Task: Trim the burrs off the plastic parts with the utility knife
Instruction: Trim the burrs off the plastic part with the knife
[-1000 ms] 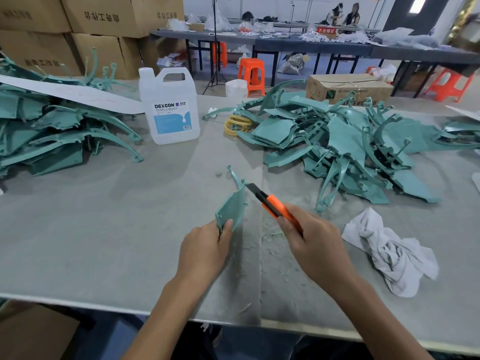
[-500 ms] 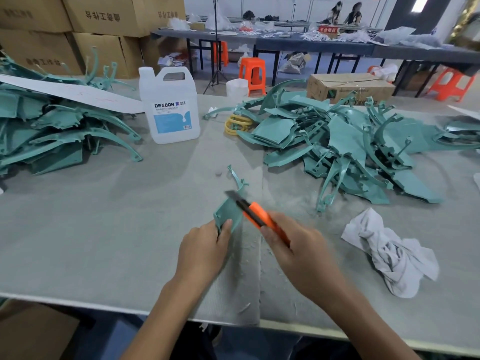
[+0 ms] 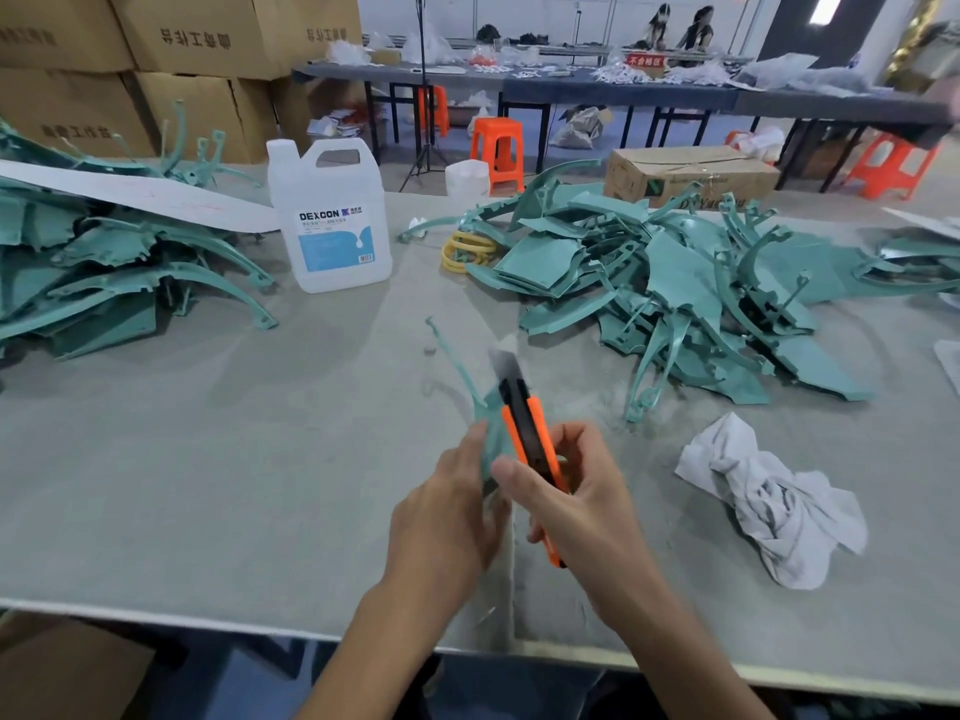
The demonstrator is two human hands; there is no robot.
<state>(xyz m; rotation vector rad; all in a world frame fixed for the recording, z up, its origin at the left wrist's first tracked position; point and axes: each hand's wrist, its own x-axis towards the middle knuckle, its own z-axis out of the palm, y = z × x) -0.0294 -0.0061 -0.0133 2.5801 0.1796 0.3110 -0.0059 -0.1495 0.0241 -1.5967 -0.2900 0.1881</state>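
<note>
On the grey desk [image 3: 208,485], at about ten o'clock from the hands, lies a pile of teal plastic parts [image 3: 104,272] with a long white strip [image 3: 130,200] resting across its top; stacked cardboard boxes [image 3: 156,44] stand behind it. At eleven o'clock a white DEXCON jug [image 3: 332,226] stands upright on the desk, just beside the strip's end. Near the desk's front edge the left hand [image 3: 447,517] grips a teal plastic part [image 3: 492,423], its thumb lying along the part's edge; the part is held up off the desk, and its thin stem reaches toward eleven o'clock. Directly against it, the right hand [image 3: 576,506] has its fingers curled round the orange handle of a utility knife [image 3: 524,428], whose extended blade points to twelve o'clock across the part; the blade is blurred, so whether it touches the plastic cannot be told. At twelve o'clock a few yellow rings [image 3: 467,252] lie at the edge of a second, wider heap of teal parts [image 3: 675,293] that spreads to two o'clock. Behind that heap is a low cardboard carton [image 3: 691,174]. At three o'clock from the hands a crumpled grey rag [image 3: 769,506] lies on the desk, apart from both the hands and the heap
</note>
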